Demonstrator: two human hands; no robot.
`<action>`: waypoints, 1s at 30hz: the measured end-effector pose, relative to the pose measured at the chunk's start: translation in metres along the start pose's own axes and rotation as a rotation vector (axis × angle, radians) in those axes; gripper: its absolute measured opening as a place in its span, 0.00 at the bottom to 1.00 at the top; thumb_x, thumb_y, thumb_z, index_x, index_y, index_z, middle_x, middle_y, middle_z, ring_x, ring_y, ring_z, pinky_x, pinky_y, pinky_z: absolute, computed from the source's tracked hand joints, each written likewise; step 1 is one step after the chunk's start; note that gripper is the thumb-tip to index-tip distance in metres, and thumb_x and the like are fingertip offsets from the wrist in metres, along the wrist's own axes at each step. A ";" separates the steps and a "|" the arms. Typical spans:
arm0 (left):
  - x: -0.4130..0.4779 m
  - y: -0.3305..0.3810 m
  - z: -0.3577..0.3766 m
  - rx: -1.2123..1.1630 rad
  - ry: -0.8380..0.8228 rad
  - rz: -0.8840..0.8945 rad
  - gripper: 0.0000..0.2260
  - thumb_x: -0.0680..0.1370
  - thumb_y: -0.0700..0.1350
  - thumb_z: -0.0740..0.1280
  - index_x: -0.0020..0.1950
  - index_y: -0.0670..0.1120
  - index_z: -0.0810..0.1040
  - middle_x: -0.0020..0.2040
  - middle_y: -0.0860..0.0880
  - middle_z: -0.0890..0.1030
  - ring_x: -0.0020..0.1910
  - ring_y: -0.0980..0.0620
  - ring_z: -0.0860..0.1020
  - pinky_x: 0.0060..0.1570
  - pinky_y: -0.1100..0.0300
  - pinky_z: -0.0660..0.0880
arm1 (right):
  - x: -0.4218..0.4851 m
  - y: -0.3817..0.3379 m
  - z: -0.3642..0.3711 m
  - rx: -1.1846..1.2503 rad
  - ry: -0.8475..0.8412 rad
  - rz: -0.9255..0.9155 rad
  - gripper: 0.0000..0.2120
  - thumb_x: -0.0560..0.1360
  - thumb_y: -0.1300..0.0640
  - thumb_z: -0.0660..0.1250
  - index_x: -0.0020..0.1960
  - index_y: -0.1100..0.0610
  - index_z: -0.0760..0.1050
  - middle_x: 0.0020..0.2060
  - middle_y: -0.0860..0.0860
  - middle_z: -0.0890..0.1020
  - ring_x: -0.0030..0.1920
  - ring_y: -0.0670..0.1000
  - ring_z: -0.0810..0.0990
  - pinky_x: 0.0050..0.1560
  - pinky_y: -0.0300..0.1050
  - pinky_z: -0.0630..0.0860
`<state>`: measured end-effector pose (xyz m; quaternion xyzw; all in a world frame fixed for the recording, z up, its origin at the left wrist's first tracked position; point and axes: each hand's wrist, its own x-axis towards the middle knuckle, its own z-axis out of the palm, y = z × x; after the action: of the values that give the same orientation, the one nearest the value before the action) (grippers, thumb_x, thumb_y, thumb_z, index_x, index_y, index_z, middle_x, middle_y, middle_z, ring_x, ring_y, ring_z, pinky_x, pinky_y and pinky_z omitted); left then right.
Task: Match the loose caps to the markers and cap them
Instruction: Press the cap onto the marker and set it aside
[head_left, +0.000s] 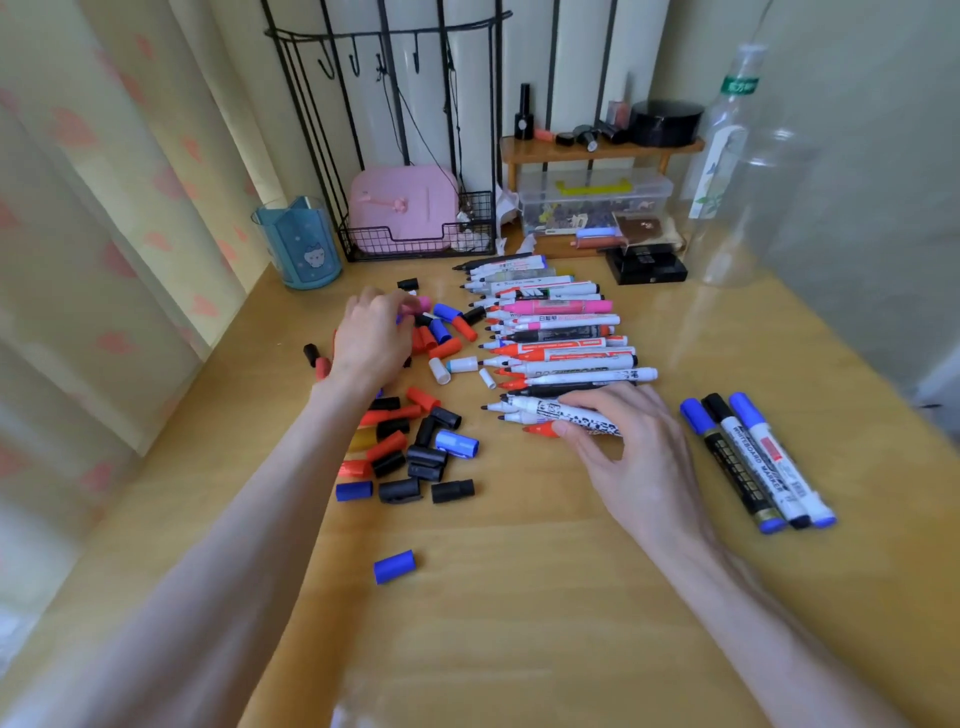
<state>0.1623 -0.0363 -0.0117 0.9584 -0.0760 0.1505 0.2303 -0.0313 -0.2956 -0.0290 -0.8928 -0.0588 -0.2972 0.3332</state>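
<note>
Pinches a pink cap (422, 303) with the left hand (371, 340) at the far side of the loose caps (452, 490) scattered on the wooden table (519, 597), while gripping a black-and-white patterned marker (589, 422) with the right hand (639, 467) at the near end of the row of uncapped markers (566, 358). Risks a mismatch, judging by colour, with the pink marker (563, 306) lying further up the row and not in that grip. May also scatter round caps with the left forearm (291, 467) stretched over them, or smear ink from exposed tips under the right fingers.
</note>
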 end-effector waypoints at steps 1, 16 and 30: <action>0.005 0.002 0.002 0.023 -0.008 0.010 0.12 0.84 0.43 0.64 0.65 0.49 0.82 0.62 0.41 0.78 0.65 0.37 0.73 0.58 0.46 0.73 | 0.000 0.000 0.000 0.000 -0.001 0.003 0.09 0.76 0.54 0.77 0.54 0.53 0.84 0.49 0.45 0.83 0.52 0.51 0.79 0.55 0.48 0.76; 0.032 0.051 0.035 0.119 -0.078 0.020 0.10 0.77 0.51 0.74 0.55 0.47 0.86 0.61 0.42 0.79 0.66 0.39 0.71 0.65 0.46 0.70 | 0.002 0.002 0.001 0.008 -0.003 0.024 0.08 0.76 0.53 0.76 0.55 0.52 0.84 0.50 0.43 0.83 0.53 0.51 0.79 0.56 0.49 0.76; -0.116 0.033 -0.063 -0.532 -0.285 0.232 0.06 0.77 0.42 0.76 0.52 0.44 0.83 0.46 0.54 0.85 0.44 0.59 0.83 0.46 0.72 0.74 | -0.001 -0.008 0.003 0.100 -0.047 -0.021 0.09 0.78 0.57 0.74 0.58 0.53 0.84 0.52 0.44 0.83 0.57 0.51 0.79 0.58 0.49 0.75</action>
<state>0.0302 -0.0272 0.0180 0.8609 -0.2528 0.0150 0.4413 -0.0336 -0.2873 -0.0266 -0.8811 -0.0908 -0.2762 0.3729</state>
